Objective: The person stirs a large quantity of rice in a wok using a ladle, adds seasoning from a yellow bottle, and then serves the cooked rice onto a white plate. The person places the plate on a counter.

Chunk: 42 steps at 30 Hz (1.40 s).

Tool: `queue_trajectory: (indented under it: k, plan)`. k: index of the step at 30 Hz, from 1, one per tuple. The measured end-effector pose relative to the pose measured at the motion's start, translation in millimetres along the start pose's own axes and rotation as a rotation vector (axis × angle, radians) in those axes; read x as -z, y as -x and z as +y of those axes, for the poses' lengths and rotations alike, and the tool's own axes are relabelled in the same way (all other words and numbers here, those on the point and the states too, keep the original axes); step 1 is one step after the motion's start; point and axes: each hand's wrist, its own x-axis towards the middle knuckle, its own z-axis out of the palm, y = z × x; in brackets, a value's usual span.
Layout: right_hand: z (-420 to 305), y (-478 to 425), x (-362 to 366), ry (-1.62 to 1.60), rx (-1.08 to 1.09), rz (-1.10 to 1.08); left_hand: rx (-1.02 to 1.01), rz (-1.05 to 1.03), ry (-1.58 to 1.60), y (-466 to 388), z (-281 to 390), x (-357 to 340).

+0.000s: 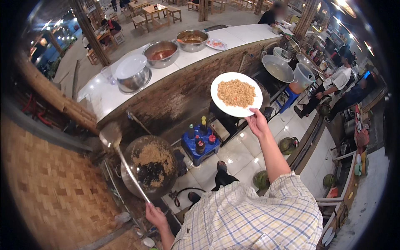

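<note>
My right hand grips the near rim of a white plate, thumb on top, out over the stove side. A mound of fried rice covers the middle of the plate. At the lower left, my left hand is closed around the handle of a long metal ladle. The ladle's bowl is raised beyond a large wok, its handle crossing above the wok. More fried rice lies spread in the wok, with dark bare metal showing in the middle.
A blue plastic stool bears several bottles. Metal pots and a plate of red slices stand on the white-tiled counter. Green gas cylinders and a hose are on the floor. Two people stand at the right.
</note>
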Motion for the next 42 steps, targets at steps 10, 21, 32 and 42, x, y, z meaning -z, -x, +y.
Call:
queue_trajectory:
  k: [10,21,32,42]
  plan:
    - [-122,-327,65,0.057,0.112,-0.015,0.336,0.531,0.204,18,-41,-144]
    - [-130,-672,146,-0.139,0.181,0.327,0.636,0.910,0.192,92,-26,-221]
    - [-124,-852,187,-0.054,0.236,0.370,0.607,0.982,0.030,75,-12,-290]
    - [-92,-745,11,0.755,0.689,0.852,0.320,0.913,-0.092,102,-45,-260]
